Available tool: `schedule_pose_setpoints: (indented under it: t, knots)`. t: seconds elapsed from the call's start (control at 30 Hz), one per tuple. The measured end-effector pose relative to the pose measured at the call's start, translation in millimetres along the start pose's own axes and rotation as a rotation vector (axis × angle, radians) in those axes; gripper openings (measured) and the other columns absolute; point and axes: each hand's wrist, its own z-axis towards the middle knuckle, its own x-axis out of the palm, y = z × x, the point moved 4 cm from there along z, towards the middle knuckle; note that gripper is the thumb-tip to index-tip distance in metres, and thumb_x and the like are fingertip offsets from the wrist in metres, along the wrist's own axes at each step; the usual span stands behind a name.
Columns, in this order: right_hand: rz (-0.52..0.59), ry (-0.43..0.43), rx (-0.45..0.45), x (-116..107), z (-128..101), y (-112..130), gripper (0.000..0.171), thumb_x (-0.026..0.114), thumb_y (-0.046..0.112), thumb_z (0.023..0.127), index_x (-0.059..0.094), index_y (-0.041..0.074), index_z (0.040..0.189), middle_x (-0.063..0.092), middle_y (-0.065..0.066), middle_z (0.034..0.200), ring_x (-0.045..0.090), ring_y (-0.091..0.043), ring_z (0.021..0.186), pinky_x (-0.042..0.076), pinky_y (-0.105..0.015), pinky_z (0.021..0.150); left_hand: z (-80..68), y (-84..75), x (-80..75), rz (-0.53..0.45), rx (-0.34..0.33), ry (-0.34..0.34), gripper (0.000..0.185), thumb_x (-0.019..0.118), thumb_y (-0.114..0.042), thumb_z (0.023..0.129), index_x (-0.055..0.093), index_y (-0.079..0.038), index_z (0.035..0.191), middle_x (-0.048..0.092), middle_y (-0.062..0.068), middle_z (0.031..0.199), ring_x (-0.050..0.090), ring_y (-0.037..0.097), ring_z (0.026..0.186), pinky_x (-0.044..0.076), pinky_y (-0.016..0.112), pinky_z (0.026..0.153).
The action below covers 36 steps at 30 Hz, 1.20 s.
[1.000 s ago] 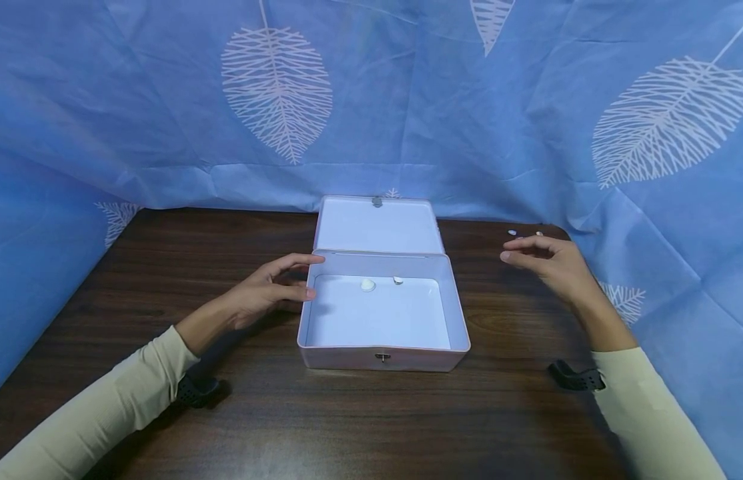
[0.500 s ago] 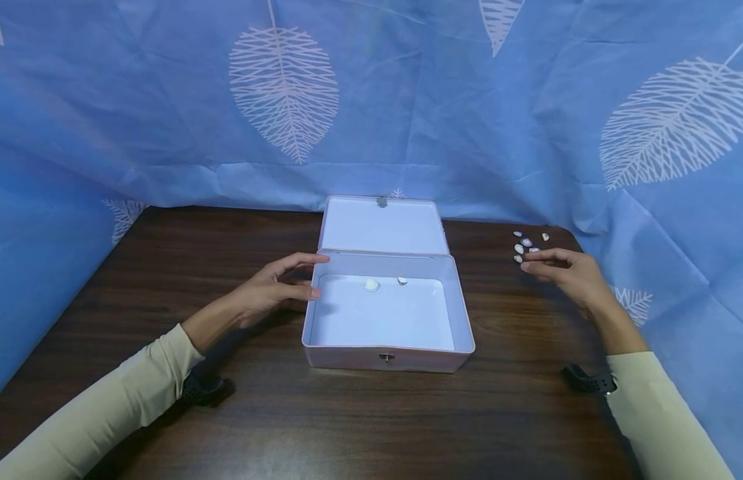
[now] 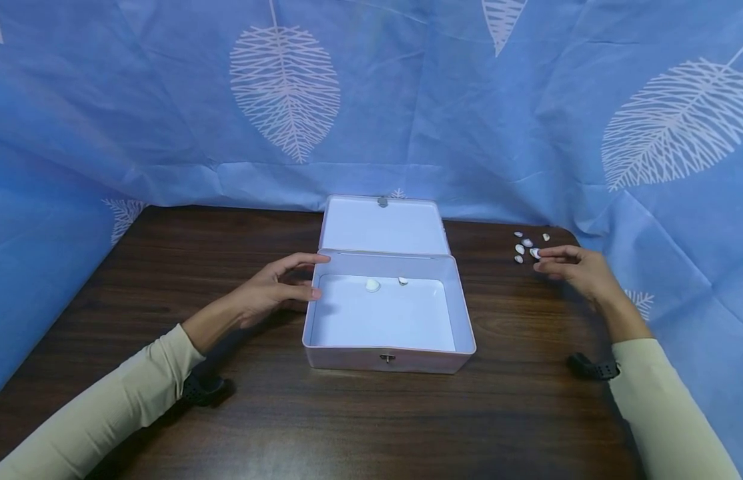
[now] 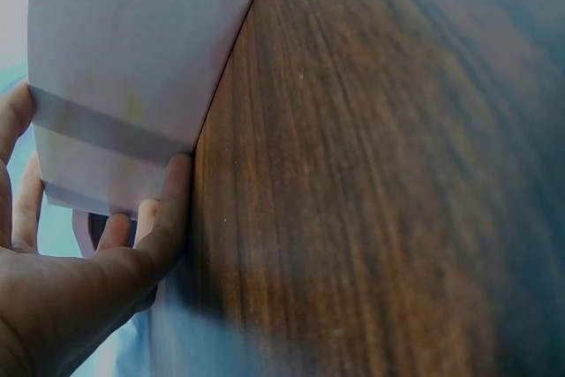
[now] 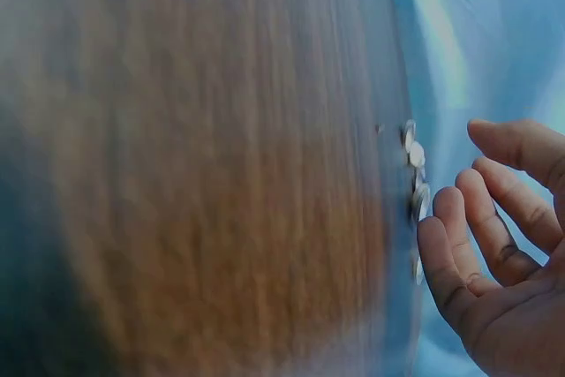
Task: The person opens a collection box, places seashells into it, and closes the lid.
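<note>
A pale box point(image 3: 388, 359) stands on the table with its lid point(image 3: 380, 225) folded back. My left hand point(image 3: 260, 290) rests against its left wall, fingers extended; the left wrist view shows the fingers touching the box's outer side point(image 4: 132, 41). Inside lie a white seashell point(image 3: 372, 285) and a smaller shell point(image 3: 403, 281). At the table's far right corner, my right hand point(image 3: 578, 270) has its fingertips at a white shell point(image 3: 535, 253). In the right wrist view, the fingers point(image 5: 446, 262) are spread apart beside the shells point(image 5: 417, 154), pinching nothing.
Several other small shells point(image 3: 519, 249) lie loosely grouped left of and behind the right fingertips. A blue curtain point(image 3: 443, 120) with white leaf prints hangs along the back and sides of the dark wooden table point(image 3: 371, 427).
My right hand has moved right and slightly down toward the shells, uncovering several of them. The left hand stays on the box. The head view has shifted slightly.
</note>
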Motion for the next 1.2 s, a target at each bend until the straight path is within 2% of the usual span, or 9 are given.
schedule_pose_setpoints:
  t: [0.1,0.2,0.3,0.47,0.6,0.73,0.93,1.1,1.2]
  knots:
    - [-0.012,-0.019,0.016,-2.7,4.1,-4.9,0.019,0.080,0.022,0.108,0.079,0.024,0.126,0.077,0.034,0.099,0.076,0.007,0.090,0.061,-0.014,0.084,0.3,-0.1,0.5,0.006,-0.004,0.000,0.078,0.085,-0.014,0.100,0.051,-0.019,0.170,0.026,0.007,0.186,0.044,0.049,0.161,0.051,0.057,0.124]
    - [-0.013,-0.031,0.019,-3.5,7.8,-9.2,0.031,0.080,0.021,0.108,0.076,0.007,0.135,0.076,0.033,0.100,0.074,0.011,0.089,0.063,-0.016,0.083,0.2,-0.1,1.0,0.012,-0.007,-0.001,0.078,0.086,-0.015,0.099,0.052,-0.020,0.169,0.026,0.007,0.186,0.045,0.049,0.160,0.053,0.057,0.123]
    - [-0.051,-0.038,0.015,-3.0,11.0,-11.5,0.043,0.082,0.024,0.106,0.073,-0.002,0.138,0.077,0.031,0.103,0.071,0.013,0.089,0.063,-0.017,0.081,-0.5,-0.4,1.6,0.007,-0.013,-0.004,0.077,0.086,-0.014,0.099,0.053,-0.021,0.169,0.026,0.007,0.186,0.045,0.049,0.160,0.053,0.057,0.122]
    - [-0.179,-0.023,0.034,0.6,16.2,-11.1,0.059,0.085,0.038,0.103,0.072,-0.003,0.144,0.069,0.038,0.103,0.065,0.014,0.089,0.062,-0.018,0.079,-0.7,-1.0,2.5,0.009,-0.015,-0.006,0.077,0.086,-0.014,0.099,0.053,-0.021,0.169,0.026,0.007,0.186,0.046,0.049,0.159,0.053,0.056,0.122]
    - [-0.242,-0.010,0.058,4.5,19.8,-6.8,0.060,0.085,0.042,0.102,0.074,-0.002,0.142,0.068,0.036,0.099,0.061,0.006,0.088,0.057,-0.022,0.076,0.5,-1.0,2.9,0.010,-0.011,-0.001,0.078,0.086,-0.015,0.099,0.052,-0.020,0.169,0.026,0.007,0.186,0.045,0.048,0.160,0.051,0.057,0.124]
    - [-0.319,-0.021,0.059,8.3,24.2,-3.3,0.059,0.085,0.046,0.101,0.078,-0.003,0.135,0.070,0.019,0.103,0.058,-0.005,0.089,0.052,-0.027,0.074,1.1,-1.2,3.2,0.010,-0.009,0.000,0.078,0.085,-0.015,0.100,0.052,-0.020,0.170,0.026,0.007,0.186,0.044,0.048,0.160,0.053,0.055,0.122]
    - [-0.415,-0.021,0.039,15.6,29.9,0.3,0.054,0.084,0.044,0.102,0.081,-0.003,0.128,0.073,-0.026,0.137,0.064,-0.029,0.112,0.048,-0.037,0.092,1.0,-0.8,2.9,0.012,-0.010,-0.003,0.077,0.085,-0.015,0.100,0.052,-0.020,0.169,0.027,0.007,0.185,0.046,0.046,0.158,0.056,0.048,0.117]
    - [-0.430,-0.018,0.046,20.0,32.3,3.7,0.050,0.082,0.042,0.103,0.079,-0.003,0.125,0.069,-0.031,0.138,0.063,-0.044,0.123,0.051,-0.053,0.100,-0.1,-1.0,2.0,0.008,-0.004,-0.008,0.076,0.084,-0.014,0.100,0.052,-0.020,0.169,0.028,0.008,0.184,0.042,0.046,0.160,0.054,0.048,0.118]
    - [-0.436,-0.026,0.050,21.5,33.1,5.4,0.047,0.082,0.041,0.103,0.079,-0.001,0.121,0.070,-0.029,0.133,0.063,-0.044,0.121,0.050,-0.054,0.100,-1.0,-1.3,1.3,0.013,-0.008,-0.015,0.076,0.085,-0.014,0.100,0.053,-0.021,0.169,0.030,0.008,0.183,0.042,0.046,0.160,0.053,0.048,0.118]
